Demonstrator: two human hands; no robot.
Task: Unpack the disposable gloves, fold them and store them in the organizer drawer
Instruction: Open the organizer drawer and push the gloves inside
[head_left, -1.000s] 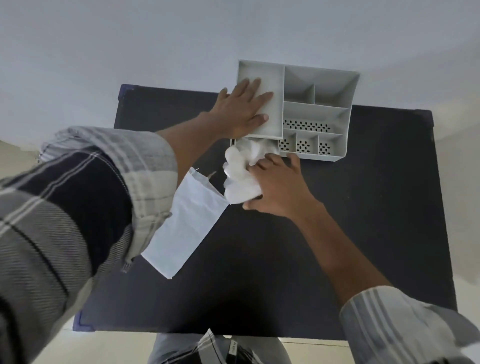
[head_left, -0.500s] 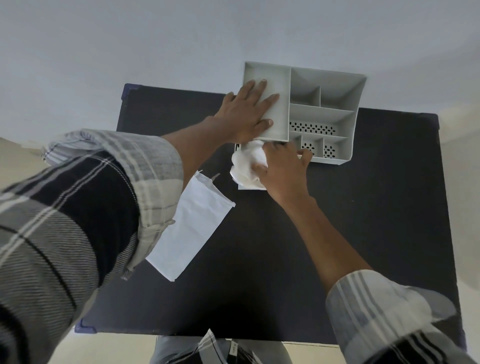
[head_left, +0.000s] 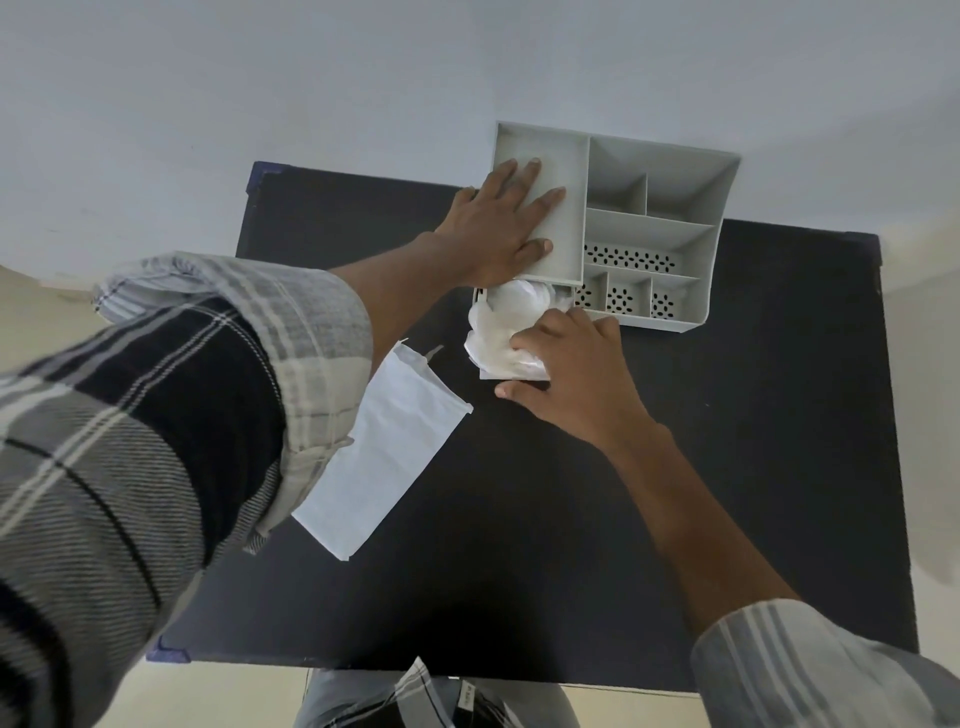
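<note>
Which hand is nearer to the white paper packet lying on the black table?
Left. The left hand rests flat on the organizer, its sleeve overlapping the packet; the right hand presses the gloves, farther off.

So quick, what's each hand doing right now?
Left hand: open, flat on the organizer.
Right hand: pressing the gloves into the drawer.

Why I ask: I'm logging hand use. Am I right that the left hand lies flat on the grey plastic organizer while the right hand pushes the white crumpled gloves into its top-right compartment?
Not quite. The head view shows the right hand pushing the white crumpled gloves into the pulled-out drawer at the front-left of the grey plastic organizer, under the left hand. The rest is right.
</note>
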